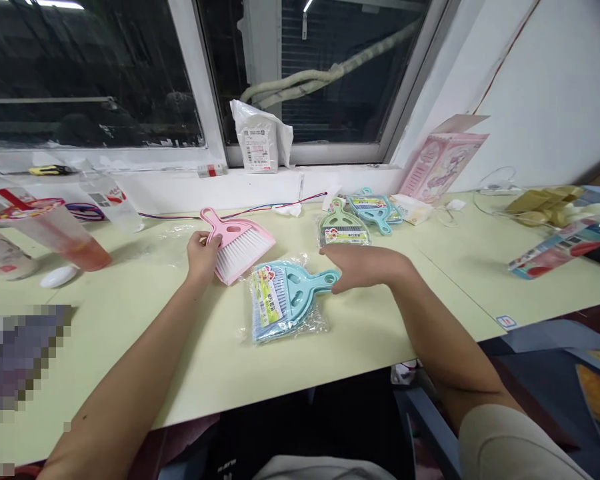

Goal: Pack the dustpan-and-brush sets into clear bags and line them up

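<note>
My left hand (203, 255) is closed on a pink dustpan (237, 237), its thumb on the front near the handle; a white-bristled brush is nested in it. My right hand (365, 267) is at the handle end of a light blue dustpan and brush set (296, 293), thumb and fingers around the tip; some of its fingers are hidden. This blue set lies flat on the table in a clear plastic wrapper with a yellow-green label. Beyond the right hand are a green dustpan set (341, 220) and another blue dustpan set (375, 208), both labelled.
A cup with reddish drink (65, 233), a clear bottle (113, 197) and a white oval object (59, 277) stand or lie at left. A pink box (443, 160) is at back right, a colourful carton (565, 247) farther right. A wrapped white package (260, 140) stands on the windowsill.
</note>
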`<state>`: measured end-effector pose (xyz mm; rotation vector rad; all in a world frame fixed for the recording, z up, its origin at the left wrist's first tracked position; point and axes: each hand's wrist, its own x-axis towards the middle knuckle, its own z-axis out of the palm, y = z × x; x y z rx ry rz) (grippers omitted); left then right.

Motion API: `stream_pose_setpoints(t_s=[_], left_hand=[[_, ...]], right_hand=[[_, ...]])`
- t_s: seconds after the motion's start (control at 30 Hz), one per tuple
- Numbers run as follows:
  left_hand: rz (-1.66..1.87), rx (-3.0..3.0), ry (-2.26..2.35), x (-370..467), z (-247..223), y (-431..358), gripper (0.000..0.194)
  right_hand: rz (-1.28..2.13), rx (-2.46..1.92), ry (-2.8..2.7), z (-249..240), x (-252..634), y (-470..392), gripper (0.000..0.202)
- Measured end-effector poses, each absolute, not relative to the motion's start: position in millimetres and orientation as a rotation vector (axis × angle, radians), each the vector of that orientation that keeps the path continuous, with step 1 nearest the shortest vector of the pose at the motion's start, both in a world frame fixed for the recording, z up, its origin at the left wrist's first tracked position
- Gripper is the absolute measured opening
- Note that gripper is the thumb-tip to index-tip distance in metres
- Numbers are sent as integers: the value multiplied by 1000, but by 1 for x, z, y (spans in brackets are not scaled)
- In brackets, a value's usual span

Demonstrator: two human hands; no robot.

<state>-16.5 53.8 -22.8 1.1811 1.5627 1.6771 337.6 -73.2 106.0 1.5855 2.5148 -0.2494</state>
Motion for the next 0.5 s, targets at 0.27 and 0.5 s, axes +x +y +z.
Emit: stream_pose_setpoints(t_s=[0.27, 0.5], left_hand=[[1697, 1174, 1561, -17, -24, 54, 23], [1751, 1155, 1542, -24, -16, 54, 25]], right_hand=[[-204, 1456, 2406, 71, 304, -76, 26], [-38, 1259, 2589, 62, 308, -28, 28]])
